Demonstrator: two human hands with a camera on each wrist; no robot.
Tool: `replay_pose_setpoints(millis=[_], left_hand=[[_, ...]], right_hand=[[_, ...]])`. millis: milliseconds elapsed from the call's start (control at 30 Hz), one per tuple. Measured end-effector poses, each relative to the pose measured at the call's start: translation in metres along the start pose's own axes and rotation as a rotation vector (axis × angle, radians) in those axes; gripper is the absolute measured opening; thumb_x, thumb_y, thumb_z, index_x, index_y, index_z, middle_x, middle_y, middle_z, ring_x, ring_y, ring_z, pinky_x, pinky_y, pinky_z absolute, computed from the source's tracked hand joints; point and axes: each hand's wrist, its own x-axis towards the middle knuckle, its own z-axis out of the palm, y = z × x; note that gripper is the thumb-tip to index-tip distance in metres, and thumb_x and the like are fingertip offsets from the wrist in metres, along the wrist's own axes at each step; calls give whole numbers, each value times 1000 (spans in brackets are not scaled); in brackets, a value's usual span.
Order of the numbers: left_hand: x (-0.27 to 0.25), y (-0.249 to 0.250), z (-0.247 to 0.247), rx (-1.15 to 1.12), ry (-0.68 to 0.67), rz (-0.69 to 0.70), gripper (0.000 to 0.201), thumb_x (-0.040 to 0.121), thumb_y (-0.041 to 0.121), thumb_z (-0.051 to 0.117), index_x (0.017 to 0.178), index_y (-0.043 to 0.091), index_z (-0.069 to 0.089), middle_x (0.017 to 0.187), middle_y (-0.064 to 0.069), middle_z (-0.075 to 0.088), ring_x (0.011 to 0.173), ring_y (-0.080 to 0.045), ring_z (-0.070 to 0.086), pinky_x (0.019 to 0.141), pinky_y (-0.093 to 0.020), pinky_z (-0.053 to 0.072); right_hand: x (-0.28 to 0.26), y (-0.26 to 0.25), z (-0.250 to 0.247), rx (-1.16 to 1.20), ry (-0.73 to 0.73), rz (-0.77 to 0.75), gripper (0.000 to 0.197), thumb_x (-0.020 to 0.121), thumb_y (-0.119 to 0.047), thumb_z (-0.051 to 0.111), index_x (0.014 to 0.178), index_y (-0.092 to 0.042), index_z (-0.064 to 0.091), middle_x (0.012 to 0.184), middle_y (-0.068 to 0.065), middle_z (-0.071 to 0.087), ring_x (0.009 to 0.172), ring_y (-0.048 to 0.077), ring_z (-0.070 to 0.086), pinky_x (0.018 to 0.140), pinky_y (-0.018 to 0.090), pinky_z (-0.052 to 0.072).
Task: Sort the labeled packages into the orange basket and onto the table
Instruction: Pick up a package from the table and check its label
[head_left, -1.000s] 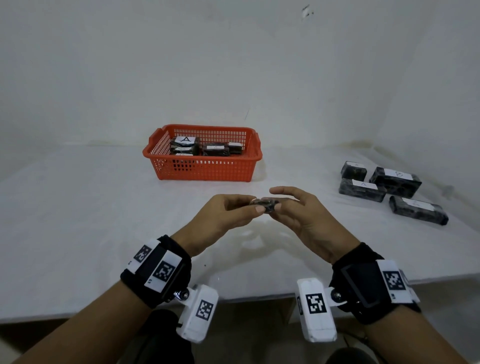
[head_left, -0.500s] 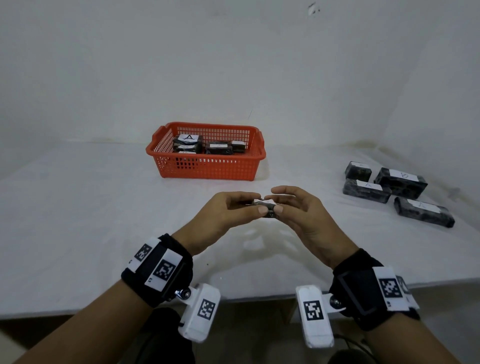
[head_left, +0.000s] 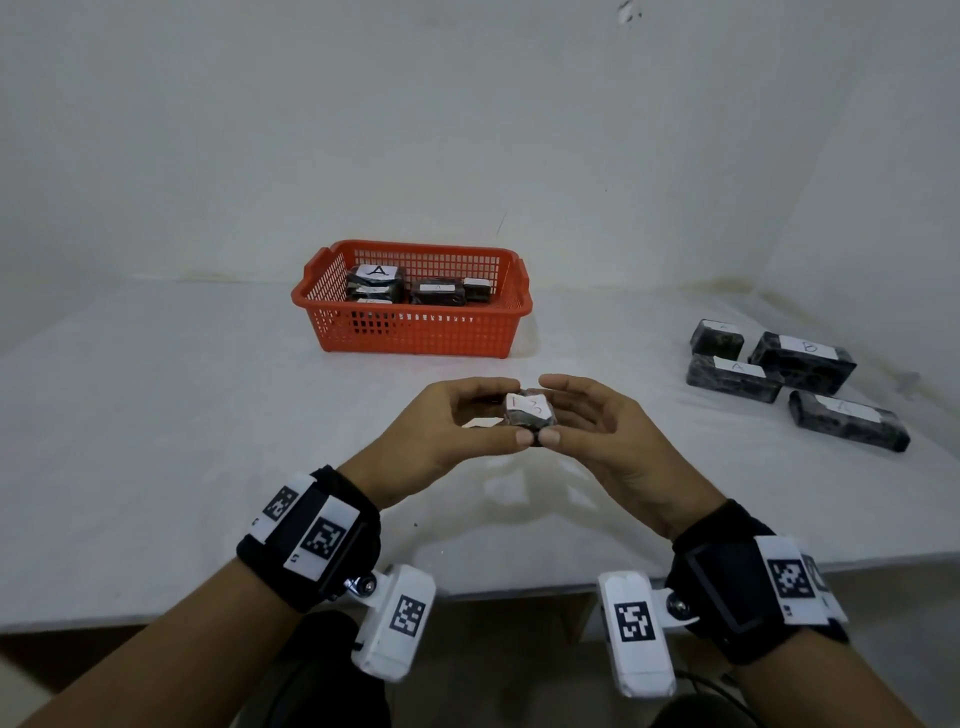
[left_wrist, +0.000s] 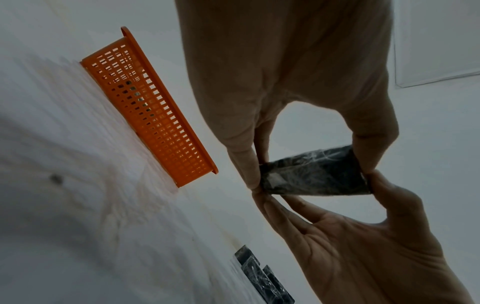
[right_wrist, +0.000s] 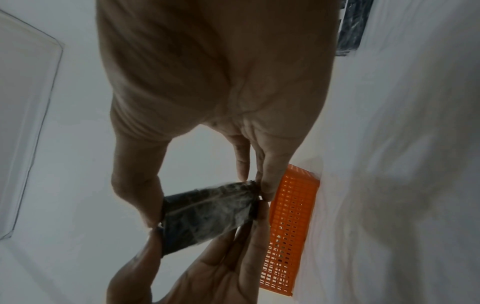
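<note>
**Dark wrapped package held between both hands above the table**

Dark, plastic-wrapped and small, the held package (head_left: 530, 411) hangs in the air above the middle of the table (head_left: 156, 441), toward its near edge, with its white label turned up; the marks on the label are too unclear to read. The left hand (head_left: 457, 426) pinches one end between thumb and fingertips, and the right hand (head_left: 592, 426) pinches the other end the same way, the two thumbs nearly meeting under the near side. Both wrist views show the same grip from below: thumb on one side, fingers on the opposite side, palms well away from the wrap.

Behind the hands, toward the far edge of the table, stands the orange basket (head_left: 415, 332). Several dark packages in the basket (head_left: 405, 288) lie inside it, one showing a label with the letter A.

Near the right edge lie four loose packages (head_left: 795, 374) close together, each with a white label on top; one reads B, another A.
</note>
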Motion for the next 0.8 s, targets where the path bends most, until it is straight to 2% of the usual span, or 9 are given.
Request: replay_pose_setpoints(millis=[67,167,267,367,467,567,667,733,800], left_hand=[[0,0,-1,-6,-31,-14,78,74,34,86,143,14,56,129,4,73,125,-8,65,108,-33,50],[0,-2,-2,-10,-16,-18,69,81,13,87,143,12,56,130,-3,72,121,-11,68,108,-33,53],[0,-2,-3,-7,-41,-26,74,79,-4,84,145,11,52,133,-3,69,125,-13,66,108,-29,52],[1,-2,-2,-36,-118,-26,86,76,-12,84,149,16,48,142,-2,63,129,-19,64,107,-34,54],[2,0,0,-70,-147,-1,91,76,-9,84,153,19,43,147,1,59,130,-18,63,106,-37,55],[4,0,6,-81,-10,18,70,86,17,80,149,16,50,138,2,66,124,-14,67,101,-34,57],[8,-8,9,-41,201,70,31,96,10,72,126,7,70,117,-7,78,109,-26,75,95,-43,61],[10,-12,9,17,270,111,22,94,4,72,114,8,77,106,-5,80,101,-24,76,93,-44,62],[10,-14,8,43,287,139,22,92,-1,72,111,8,78,104,-3,81,100,-23,76,92,-41,62]], right_hand=[[-1,0,0,-14,17,-5,78,60,-29,90,131,-14,61,129,10,71,123,22,67,111,44,49],[-2,-1,0,-37,-6,26,76,63,-25,91,132,-14,61,129,7,72,122,21,68,107,41,51],[-2,-7,4,75,-25,119,61,77,-15,84,133,-10,60,126,11,73,114,25,72,87,33,59],[1,-12,9,120,49,171,41,92,-11,74,130,-2,61,111,19,77,94,32,76,73,32,62],[5,-7,12,22,90,162,28,93,-2,69,120,3,68,105,23,77,96,41,75,81,42,64],[5,-3,14,-29,147,110,28,88,1,74,116,2,71,105,21,78,99,42,75,88,49,62],[4,-3,17,-78,156,85,30,85,-1,79,114,-2,72,102,19,78,97,36,77,84,45,63],[2,-3,17,-116,140,79,29,86,-8,81,113,-4,73,104,17,78,97,32,77,84,42,64],[0,-7,19,-95,116,97,25,92,-19,76,111,-4,73,106,15,78,98,33,76,87,42,63]])
